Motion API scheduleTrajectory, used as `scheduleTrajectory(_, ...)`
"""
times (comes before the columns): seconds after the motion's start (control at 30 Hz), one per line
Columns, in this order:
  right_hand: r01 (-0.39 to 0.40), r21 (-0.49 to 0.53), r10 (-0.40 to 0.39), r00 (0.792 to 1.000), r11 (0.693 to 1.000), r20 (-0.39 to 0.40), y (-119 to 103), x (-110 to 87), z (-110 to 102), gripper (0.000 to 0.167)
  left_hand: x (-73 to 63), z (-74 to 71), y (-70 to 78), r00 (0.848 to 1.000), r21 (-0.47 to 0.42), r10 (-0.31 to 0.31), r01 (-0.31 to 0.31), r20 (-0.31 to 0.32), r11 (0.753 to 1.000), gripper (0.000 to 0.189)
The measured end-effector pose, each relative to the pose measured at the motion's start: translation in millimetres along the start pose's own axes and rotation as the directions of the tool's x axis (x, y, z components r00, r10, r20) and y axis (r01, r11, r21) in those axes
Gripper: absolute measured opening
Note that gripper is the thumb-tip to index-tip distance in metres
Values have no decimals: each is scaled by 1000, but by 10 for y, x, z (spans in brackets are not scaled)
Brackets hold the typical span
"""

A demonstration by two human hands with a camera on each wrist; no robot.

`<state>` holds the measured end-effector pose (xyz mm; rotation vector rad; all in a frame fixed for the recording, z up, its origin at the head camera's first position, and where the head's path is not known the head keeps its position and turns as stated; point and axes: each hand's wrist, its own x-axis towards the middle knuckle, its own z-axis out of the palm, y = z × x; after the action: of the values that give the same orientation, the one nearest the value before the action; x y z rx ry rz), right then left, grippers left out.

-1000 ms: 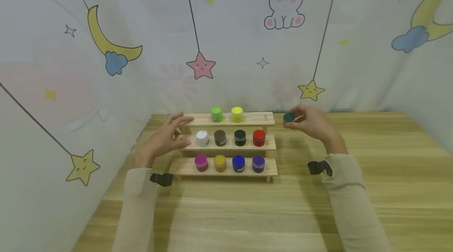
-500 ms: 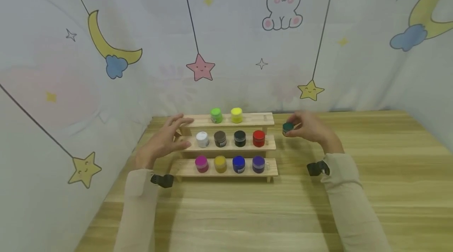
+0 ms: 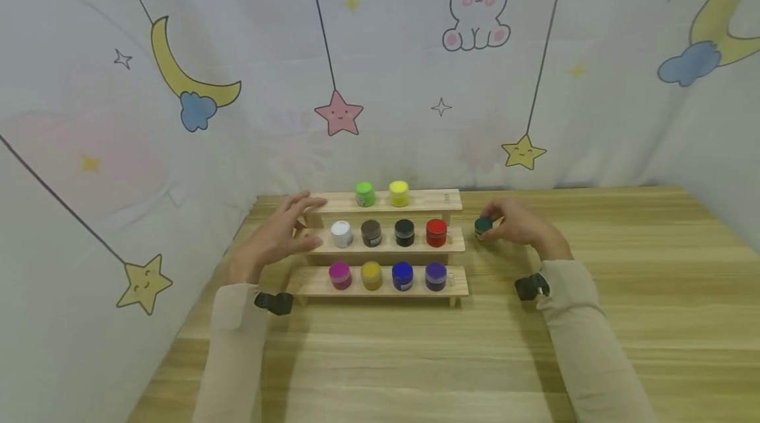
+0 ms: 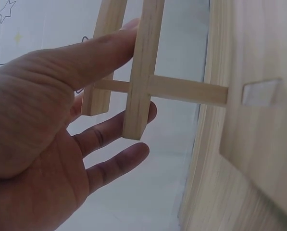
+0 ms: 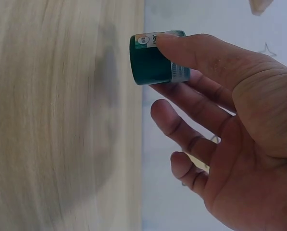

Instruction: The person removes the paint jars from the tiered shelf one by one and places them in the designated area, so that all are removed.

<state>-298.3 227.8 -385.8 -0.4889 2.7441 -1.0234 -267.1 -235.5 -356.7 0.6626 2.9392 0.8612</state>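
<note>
Right wrist view: the right hand [image 5: 244, 134] pinches the green jar [image 5: 153, 65]; keep it upright over the desk [image 5: 47, 120]. The left hand [image 3: 276, 235], loosely spread, should steady the shelf [image 3: 430, 200] lightly.

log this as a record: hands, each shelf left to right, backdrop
left hand: at left ends of top shelf and middle shelf
right hand: pinches dark green jar, right of middle shelf
top shelf: light green jar, yellow jar
middle shelf: white jar, brown jar, black jar, red jar
bottom shelf: magenta jar, ochre jar, blue jar, purple jar
backdrop: pale, cartoon-printed
</note>
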Motion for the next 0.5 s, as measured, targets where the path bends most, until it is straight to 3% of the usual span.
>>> scheduleTrajectory(0.5,12,-23,-12,999,1000,31,48,-18,56,33,6,4,-13,1000,-3,-4,4,5,1000,71)
